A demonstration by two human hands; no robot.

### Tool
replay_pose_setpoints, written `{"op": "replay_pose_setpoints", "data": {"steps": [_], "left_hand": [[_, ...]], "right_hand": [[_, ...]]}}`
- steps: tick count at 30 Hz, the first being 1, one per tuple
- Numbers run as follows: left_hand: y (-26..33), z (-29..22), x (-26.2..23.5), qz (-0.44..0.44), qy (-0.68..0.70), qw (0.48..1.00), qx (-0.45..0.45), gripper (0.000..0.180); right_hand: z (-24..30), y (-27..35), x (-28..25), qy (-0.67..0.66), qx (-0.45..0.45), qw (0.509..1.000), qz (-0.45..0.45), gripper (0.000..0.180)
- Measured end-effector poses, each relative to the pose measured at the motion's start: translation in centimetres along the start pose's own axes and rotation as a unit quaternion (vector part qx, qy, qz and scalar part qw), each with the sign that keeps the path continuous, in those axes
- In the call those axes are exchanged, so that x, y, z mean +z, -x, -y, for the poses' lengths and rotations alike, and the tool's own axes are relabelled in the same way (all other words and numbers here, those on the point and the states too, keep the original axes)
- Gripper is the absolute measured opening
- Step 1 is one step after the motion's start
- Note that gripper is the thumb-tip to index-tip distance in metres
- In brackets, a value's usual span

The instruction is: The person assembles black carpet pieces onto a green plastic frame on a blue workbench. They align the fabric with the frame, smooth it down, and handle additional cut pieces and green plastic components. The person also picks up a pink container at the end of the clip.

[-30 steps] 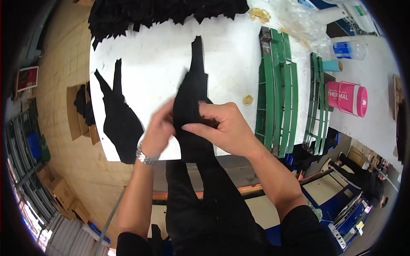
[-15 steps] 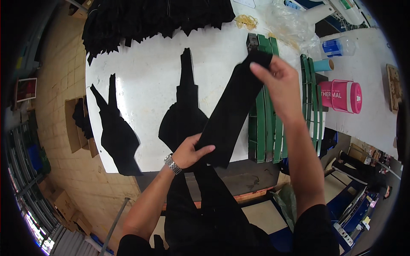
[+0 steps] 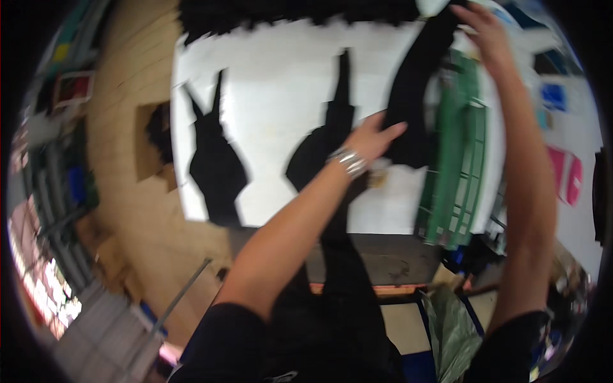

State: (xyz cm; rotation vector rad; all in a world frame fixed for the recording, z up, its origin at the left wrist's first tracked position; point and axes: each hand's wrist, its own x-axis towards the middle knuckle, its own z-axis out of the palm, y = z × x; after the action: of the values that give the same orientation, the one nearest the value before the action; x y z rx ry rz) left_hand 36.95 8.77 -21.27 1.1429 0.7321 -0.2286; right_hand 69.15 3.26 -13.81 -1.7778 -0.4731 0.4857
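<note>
Head view: at upper right, a black cloth strip (image 3: 416, 83), pinched at its top end by the right hand (image 3: 488, 33). At its lower left edge, the left hand (image 3: 371, 140), thumb spread, grip impossible to tell. Green slatted frame (image 3: 458, 147) close at right; wide stretch of white surface (image 3: 267, 143) left of centre, between two flat black pieces (image 3: 218, 169), down to its front edge.

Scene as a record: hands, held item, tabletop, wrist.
left hand: at black fabric strip's near part, thumb spread, grip unclear
right hand: holding strip's far end
table: white
on table, left: forked black fabric piece
on table, middle: black fabric piece, partly behind left forearm
far edge: black fabric pile
right side: green slatted frame
left wrist: silver watch
</note>
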Motion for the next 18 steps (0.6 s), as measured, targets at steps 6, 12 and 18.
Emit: {"op": "replay_pose_setpoints", "data": {"steps": [6,12,18], "left_hand": [[-4.5,1.3,-0.1,0.013,0.151,0.988,-0.033,0.047],[8.4,5.4,-7.8,-0.042,0.057,0.996,0.044,0.032],[18.4,10.1,-20.2,-0.369,0.022,0.926,0.075,0.021]], "right_hand": [[-2.5,-3.3,0.8,-0.007,-0.006,0.999,-0.041,0.022],[-5.8,4.9,3.7,0.152,-0.091,0.984,0.024,0.015],[-6.8,17.4,5.0,0.423,-0.203,0.846,0.255,0.025]]}}
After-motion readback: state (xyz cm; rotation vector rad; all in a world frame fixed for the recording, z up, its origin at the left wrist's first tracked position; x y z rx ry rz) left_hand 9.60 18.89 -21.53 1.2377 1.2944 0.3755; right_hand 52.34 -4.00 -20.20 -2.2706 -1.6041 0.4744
